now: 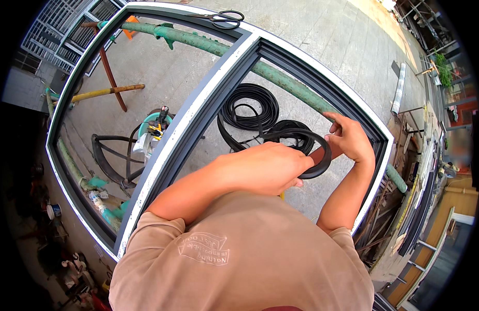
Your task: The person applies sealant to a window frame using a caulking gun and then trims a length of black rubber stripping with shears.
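In front of me lies a large two-pane window frame (pixel 198 111) with white edges and dark grey inner profiles. My left hand (pixel 278 163) reaches over its right opening, fingers closed around a black rubber strip (pixel 326 158) that curves into a loop on the hand's right. My right hand (pixel 351 137) is raised by the loop's outer side, fingers bent, with a gap between index finger and thumb. It appears to hold nothing. Below the opening, a coil of black rubber strip (pixel 250 106) rests on the ground, a second coil (pixel 296 136) beside it partly hidden by my left hand.
Black-handled scissors (pixel 226 19) lie on the frame's far edge. Green pipes (pixel 291 85) run beneath the frame. Through the left opening show a teal basin of tools (pixel 155 124) and a loose black strip (pixel 99 155). Scrap and metal lengths (pixel 400 207) line the right side.
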A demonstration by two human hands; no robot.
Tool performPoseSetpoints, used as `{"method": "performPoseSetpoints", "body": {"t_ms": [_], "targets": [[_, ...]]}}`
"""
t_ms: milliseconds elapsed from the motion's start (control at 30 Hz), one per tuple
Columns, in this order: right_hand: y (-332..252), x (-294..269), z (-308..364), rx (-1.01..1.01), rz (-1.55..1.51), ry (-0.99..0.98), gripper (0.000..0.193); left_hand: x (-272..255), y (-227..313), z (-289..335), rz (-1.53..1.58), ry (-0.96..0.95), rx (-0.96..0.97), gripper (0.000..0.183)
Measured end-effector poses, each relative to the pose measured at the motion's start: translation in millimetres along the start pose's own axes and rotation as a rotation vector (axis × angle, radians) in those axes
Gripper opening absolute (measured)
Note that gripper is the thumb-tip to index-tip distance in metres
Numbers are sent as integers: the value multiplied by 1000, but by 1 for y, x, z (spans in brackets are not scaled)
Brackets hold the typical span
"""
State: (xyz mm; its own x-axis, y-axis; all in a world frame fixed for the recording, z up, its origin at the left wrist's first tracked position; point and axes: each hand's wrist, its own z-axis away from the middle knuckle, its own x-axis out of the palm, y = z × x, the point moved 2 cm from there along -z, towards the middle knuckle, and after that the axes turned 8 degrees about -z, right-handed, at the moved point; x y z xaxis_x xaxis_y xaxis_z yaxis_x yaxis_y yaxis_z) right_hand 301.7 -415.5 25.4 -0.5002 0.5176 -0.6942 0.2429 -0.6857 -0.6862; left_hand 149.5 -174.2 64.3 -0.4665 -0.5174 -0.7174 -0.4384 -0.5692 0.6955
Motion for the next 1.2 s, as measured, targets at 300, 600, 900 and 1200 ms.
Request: {"method": "performPoseSetpoints", "body": {"t_ms": [300,600,900,1200], "targets": [[-48,16,-2,-203,-299,-145,35,21,12,-53,-370,-312,-47,12],[-87,60,0,-348,-457,-607,80,85,24,-77,-638,-608,154,25],[-111,108,5,-330,-444,15,42,110,-29,-41,-462,-250,244,27],[-93,92,-7,-229,-603,279,41,-57,-39,0,-90,-321,240,28]]}}
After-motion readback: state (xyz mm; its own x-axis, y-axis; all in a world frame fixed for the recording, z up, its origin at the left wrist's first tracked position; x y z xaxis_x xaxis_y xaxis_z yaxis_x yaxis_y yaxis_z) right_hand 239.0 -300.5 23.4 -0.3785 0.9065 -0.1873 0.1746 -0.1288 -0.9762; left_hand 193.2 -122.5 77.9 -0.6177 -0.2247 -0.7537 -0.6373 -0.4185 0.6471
